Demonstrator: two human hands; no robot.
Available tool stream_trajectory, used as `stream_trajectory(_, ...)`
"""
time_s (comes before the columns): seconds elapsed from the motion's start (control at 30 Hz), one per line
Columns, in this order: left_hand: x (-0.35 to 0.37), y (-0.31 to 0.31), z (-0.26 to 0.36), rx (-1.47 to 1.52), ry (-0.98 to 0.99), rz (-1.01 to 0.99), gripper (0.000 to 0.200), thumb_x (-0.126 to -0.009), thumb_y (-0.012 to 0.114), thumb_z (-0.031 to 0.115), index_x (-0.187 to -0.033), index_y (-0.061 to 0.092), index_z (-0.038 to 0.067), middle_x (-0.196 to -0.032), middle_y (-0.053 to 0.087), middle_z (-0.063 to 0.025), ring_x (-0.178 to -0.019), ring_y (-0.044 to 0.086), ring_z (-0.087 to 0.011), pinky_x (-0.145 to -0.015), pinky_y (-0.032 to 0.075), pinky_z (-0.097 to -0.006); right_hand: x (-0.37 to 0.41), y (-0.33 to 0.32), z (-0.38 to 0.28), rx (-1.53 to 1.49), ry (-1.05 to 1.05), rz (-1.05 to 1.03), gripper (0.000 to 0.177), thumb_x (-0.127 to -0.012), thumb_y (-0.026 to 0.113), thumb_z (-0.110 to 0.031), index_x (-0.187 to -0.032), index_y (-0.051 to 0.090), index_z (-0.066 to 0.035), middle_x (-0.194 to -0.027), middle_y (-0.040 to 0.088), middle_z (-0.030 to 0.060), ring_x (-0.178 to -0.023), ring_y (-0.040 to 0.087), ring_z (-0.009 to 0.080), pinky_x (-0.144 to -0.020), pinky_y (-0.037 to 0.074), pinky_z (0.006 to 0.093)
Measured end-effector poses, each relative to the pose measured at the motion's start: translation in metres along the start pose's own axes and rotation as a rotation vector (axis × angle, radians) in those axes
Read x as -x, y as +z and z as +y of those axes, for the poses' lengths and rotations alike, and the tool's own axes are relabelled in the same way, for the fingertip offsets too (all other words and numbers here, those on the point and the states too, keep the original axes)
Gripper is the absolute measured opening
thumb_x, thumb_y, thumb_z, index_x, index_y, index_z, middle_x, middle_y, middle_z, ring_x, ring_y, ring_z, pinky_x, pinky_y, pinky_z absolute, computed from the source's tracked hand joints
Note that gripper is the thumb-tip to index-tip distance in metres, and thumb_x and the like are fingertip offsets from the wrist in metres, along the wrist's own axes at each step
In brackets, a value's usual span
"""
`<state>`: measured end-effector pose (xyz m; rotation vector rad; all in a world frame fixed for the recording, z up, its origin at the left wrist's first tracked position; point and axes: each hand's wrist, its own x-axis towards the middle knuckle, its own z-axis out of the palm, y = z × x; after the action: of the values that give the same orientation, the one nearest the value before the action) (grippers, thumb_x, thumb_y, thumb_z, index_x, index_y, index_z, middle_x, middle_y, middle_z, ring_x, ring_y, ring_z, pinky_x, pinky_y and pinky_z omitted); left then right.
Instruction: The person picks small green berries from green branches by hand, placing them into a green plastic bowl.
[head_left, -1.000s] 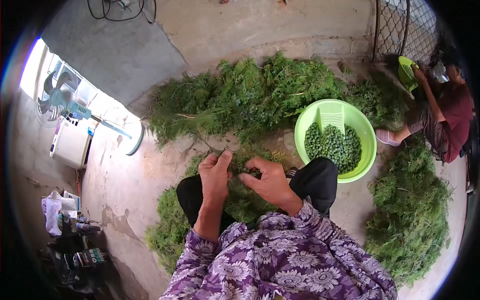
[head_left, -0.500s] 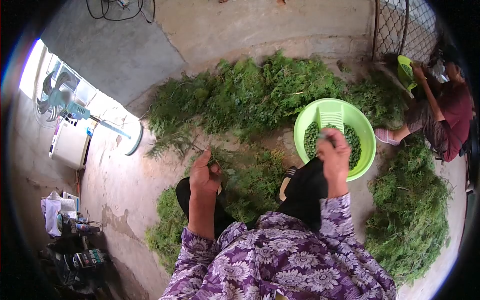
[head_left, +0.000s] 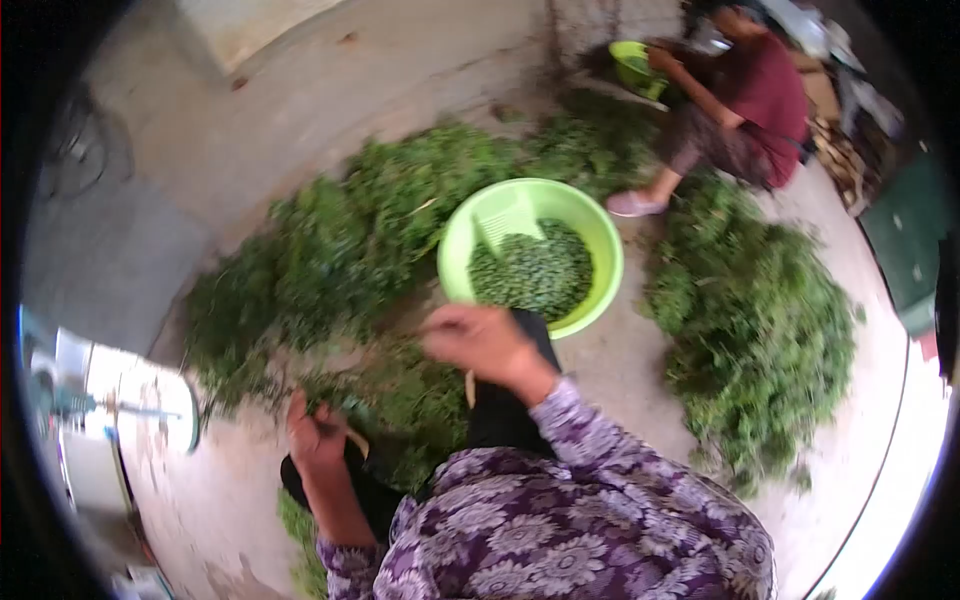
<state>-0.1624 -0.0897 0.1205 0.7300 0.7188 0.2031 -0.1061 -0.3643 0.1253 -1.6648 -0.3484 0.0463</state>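
Note:
My left hand is low on the left with its fingers closed round a leafy green sprig, partly lost against the foliage behind it. In front of my knee, my right hand is between that sprig and the basin; motion smears its fingers, and I cannot see whether anything is in them. Just beyond it stands a light green plastic basin with a ribbed washboard panel on its inner side. Many small round green fruits or pods lie in the basin.
Heaped leafy branches run along the wall, and another pile lies on the right. A seated person at upper right holds a smaller green basin. A fan base stands at left.
The view has turned to the right, so the basin and person appear further left. My right hand has left the space over the basin and moved toward my left hand.

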Motion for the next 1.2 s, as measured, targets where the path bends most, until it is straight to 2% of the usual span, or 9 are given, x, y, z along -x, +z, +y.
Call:
stream_trajectory(0.03, -0.007, -0.004, -0.005, -0.013, 0.004, -0.032, 0.014, -0.075, 0.06, 0.022, -0.082, 0.051, 0.015, -0.064, 0.051, 0.001, -0.047, 0.043, -0.0112, -0.039, 0.037, -0.0228, 0.005, 0.018, 0.0, 0.104, -0.259, -0.005, 0.023, -0.07, 0.065, -0.019, -0.087, 0.059, -0.004, -0.079, 0.06, 0.0064, -0.071, 0.058, 0.0142, -0.066, 0.046, 0.0262)
stream_trajectory(0.1, 0.008, 0.012, -0.01, -0.052, -0.058, -0.134, 0.013, -0.075, 0.059, 0.022, -0.082, 0.051, 0.014, -0.064, 0.051, 0.001, -0.047, 0.044, -0.0107, -0.04, 0.038, -0.0219, 0.015, 0.053, 0.003, -0.061, -0.217, -0.131, 0.028, -0.068, 0.067, -0.024, -0.085, 0.058, -0.004, -0.073, 0.058, 0.0087, -0.066, 0.057, 0.0156, -0.061, 0.046, 0.0277)
stream_trajectory(0.23, 0.008, 0.014, -0.017, -0.05, -0.131, -0.295, 0.013, -0.076, 0.055, 0.021, -0.084, 0.052, 0.011, -0.067, 0.053, 0.0005, -0.048, 0.046, -0.0093, -0.042, 0.042, -0.0199, 0.018, 0.076, 0.004, -0.059, -0.15, -0.135, 0.036, -0.068, 0.064, -0.029, -0.089, 0.054, -0.003, -0.071, 0.056, 0.0117, -0.063, 0.056, 0.0192, -0.057, 0.045, 0.0307)
stream_trajectory(0.27, 0.008, 0.015, -0.021, -0.071, -0.048, -0.243, 0.014, -0.077, 0.054, 0.02, -0.086, 0.052, 0.009, -0.067, 0.053, -0.0004, -0.048, 0.046, -0.009, -0.043, 0.043, -0.0199, 0.018, 0.074, 0.004, -0.051, -0.145, -0.124, 0.036, -0.068, 0.064, -0.029, -0.089, 0.054, -0.003, -0.071, 0.056, 0.0117, -0.063, 0.056, 0.0192, -0.057, 0.045, 0.0307)
stream_trajectory(0.73, 0.024, 0.032, -0.034, 0.045, -0.071, -0.546, 0.019, -0.084, 0.049, 0.023, -0.095, 0.054, 0.009, -0.08, 0.06, -0.0017, -0.063, 0.057, -0.0105, -0.048, 0.048, -0.0219, 0.016, 0.056, -0.003, -0.045, -0.113, -0.031, 0.032, -0.065, 0.062, -0.018, -0.089, 0.054, 0.0, -0.07, 0.055, 0.0147, -0.06, 0.055, 0.0238, -0.055, 0.043, 0.0321)
stream_trajectory(0.8, 0.033, 0.039, -0.043, -0.091, 0.171, -0.514, 0.022, -0.083, 0.052, 0.019, -0.101, 0.053, 0.006, -0.094, 0.058, -0.0068, -0.079, 0.057, -0.0149, -0.065, 0.049, -0.0272, 0.016, 0.055, -0.003, -0.053, -0.139, 0.002, 0.031, -0.063, 0.062, -0.017, -0.087, 0.053, 0.0, -0.068, 0.054, 0.0145, -0.059, 0.055, 0.0241, -0.054, 0.043, 0.0323)
stream_trajectory(0.9, 0.037, 0.043, -0.039, -0.29, 0.212, -0.628, 0.025, -0.08, 0.054, 0.014, -0.102, 0.052, 0.003, -0.1, 0.056, -0.0095, -0.089, 0.055, -0.0178, -0.075, 0.046, -0.0307, 0.012, 0.062, 0.003, -0.035, -0.246, 0.079, 0.03, -0.061, 0.062, -0.016, -0.085, 0.052, 0.0, -0.066, 0.053, 0.0139, -0.058, 0.054, 0.0245, -0.052, 0.043, 0.0325)
stream_trajectory(1.07, 0.02, 0.029, -0.035, -0.309, 0.143, -0.492, 0.025, -0.077, 0.056, 0.008, -0.102, 0.05, 0.005, -0.095, 0.056, -0.0061, -0.085, 0.055, -0.0169, -0.07, 0.046, -0.0292, 0.016, 0.065, 0.002, -0.026, -0.308, 0.092, 0.03, -0.059, 0.062, -0.015, -0.083, 0.052, -0.001, -0.064, 0.051, 0.0131, -0.057, 0.053, 0.0248, -0.051, 0.042, 0.0324)
stream_trajectory(1.2, 0.035, 0.041, -0.039, -0.297, 0.066, -0.411, 0.027, -0.075, 0.058, 0.003, -0.099, 0.05, 0.009, -0.091, 0.056, -0.0029, -0.081, 0.054, -0.0156, -0.063, 0.046, -0.0302, 0.017, 0.058, -0.001, -0.051, -0.175, 0.018, 0.03, -0.06, 0.063, -0.015, -0.083, 0.052, -0.001, -0.065, 0.052, 0.012, -0.058, 0.054, 0.0219, -0.053, 0.043, 0.0307)
